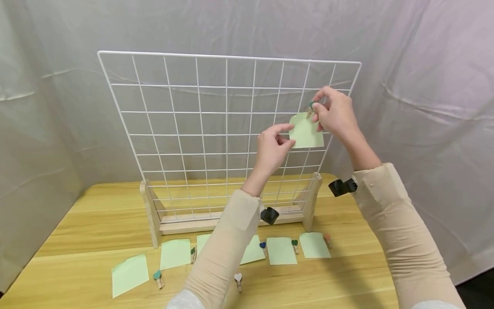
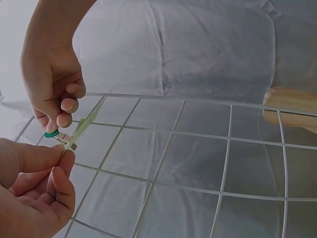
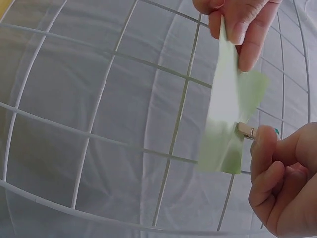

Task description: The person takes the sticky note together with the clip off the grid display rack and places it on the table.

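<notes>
Near the upper right of a white wire grid (image 1: 231, 56), both hands work at a pale green paper note (image 1: 307, 135). My left hand (image 1: 272, 148) pinches the note's left edge between thumb and fingers. Between thumb and finger, my right hand (image 1: 336, 112) pinches a small wooden clothespin (image 3: 245, 130) with a green heart. The clothespin's tip lies over the note's top edge. In the right wrist view the note (image 3: 220, 111) looks bent, standing before the wires. Whether the clothespin also grips a wire, I cannot tell.
A wooden stand (image 1: 308, 206) holds the grid upright on the wooden table (image 1: 92, 227). Several green notes (image 1: 130, 274) lie in front, with heart clothespins beside them, among them a teal one (image 1: 157, 276) and a white one (image 1: 238, 278). The left forearm covers part of the row.
</notes>
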